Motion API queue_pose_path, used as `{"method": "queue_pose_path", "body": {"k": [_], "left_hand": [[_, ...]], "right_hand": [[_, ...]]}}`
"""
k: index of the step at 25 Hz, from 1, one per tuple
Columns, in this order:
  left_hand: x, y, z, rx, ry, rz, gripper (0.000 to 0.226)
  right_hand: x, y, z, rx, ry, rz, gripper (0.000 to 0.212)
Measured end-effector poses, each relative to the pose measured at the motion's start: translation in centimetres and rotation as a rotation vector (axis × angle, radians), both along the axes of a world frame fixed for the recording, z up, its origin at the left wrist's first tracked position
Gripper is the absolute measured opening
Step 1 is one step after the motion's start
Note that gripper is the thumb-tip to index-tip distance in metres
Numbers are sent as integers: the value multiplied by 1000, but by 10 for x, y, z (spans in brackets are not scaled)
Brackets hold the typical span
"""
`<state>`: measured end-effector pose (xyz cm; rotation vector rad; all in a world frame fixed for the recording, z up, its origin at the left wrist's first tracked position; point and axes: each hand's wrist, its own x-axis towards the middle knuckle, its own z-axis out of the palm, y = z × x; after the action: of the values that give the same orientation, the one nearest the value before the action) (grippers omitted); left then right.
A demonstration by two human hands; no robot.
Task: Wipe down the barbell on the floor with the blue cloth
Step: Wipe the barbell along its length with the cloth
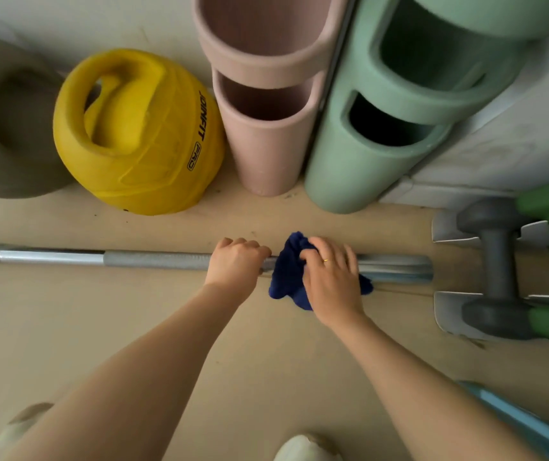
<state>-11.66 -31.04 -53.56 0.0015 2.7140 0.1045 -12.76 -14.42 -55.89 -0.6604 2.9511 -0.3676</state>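
A long steel barbell (153, 259) lies on the floor (100, 327). The left hand (236, 264) curls around the bar, steadying it; the right hand (329, 277) presses the blue cloth (288, 271) over it. Best wrapped fully and slid along. A yellow weight (136, 131) reads "JOINFIT PRO".

barbell (153, 260) cut off left, cloth-covered midsection

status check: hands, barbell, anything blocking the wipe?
Left hand grips barbell. Right hand presses blue cloth onto bar near its right end. Grey dumbbell sits just past that end; nothing on the bar.
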Motion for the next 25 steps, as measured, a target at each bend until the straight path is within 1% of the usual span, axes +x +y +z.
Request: {"method": "queue_pose_path", "body": {"k": [1,3,4,5,6,8,9,10,12,13,14,15,16,17,18,19,20,21,22,24,25], "left_hand": [[0,0,0,-6,6,9,29],[-4,-1,0,-14,2,35,28],[-6,-1,0,-13,-13,39,28],[-6,-2,0,-8,-27,36,28],[-5,-2,0,0,-32,29,27],[0,-3,-3,27,-5,23,28],[3,-3,-5,53,22,35,29],[4,-3,-5,85,51,53,31],[3,-1,-3,126,99,70,33],[2,-1,-1,126,101,74,34],[2,-2,-1,119,90,76,35],[1,-2,-1,107,77,74,36],[1,-3,-1,88,60,68,38],[1,-3,-2,64,35,61,40],[0,-2,-2,43,15,58,41],[-2,-1,-1,29,2,51,41],[-4,-1,0,22,1,42,40],[-6,-1,2,15,5,35,40],[-7,-1,3,12,9,25,39],[-10,-2,3,17,11,-8,39],[-13,-3,3,16,-3,-24,39]], "right_hand": [[-10,4,-3,-29,12,-13,25],[-18,-7,-1,-151,-48,-252,25],[-12,-19,-1,-201,-42,-351,23],[0,-27,-4,-209,-15,-368,21],[12,-26,-10,-194,44,-295,20],[12,-2,-17,-138,115,-31,29],[1,15,-20,-105,141,-14,34],[-9,28,-20,-80,149,-105,36],[-29,40,-13,-98,130,-440,36],[-32,34,-9,-95,130,-545,36],[-30,22,-4,-107,118,-595,36],[-24,9,-2,-131,107,-590,36],[-14,-5,-1,-162,103,-520,38],[-3,-15,-2,-162,82,-380,43],[5,-15,-7,-108,92,-207,49],[5,-8,-11,-33,123,-58,54],[-2,5,-17,-1,171,35,57],[-7,19,-21,-10,213,57,59],[-7,31,-24,-42,233,9,58],[7,31,-24,-139,251,-243,48],[17,20,-24,-151,259,-348,45]]}}
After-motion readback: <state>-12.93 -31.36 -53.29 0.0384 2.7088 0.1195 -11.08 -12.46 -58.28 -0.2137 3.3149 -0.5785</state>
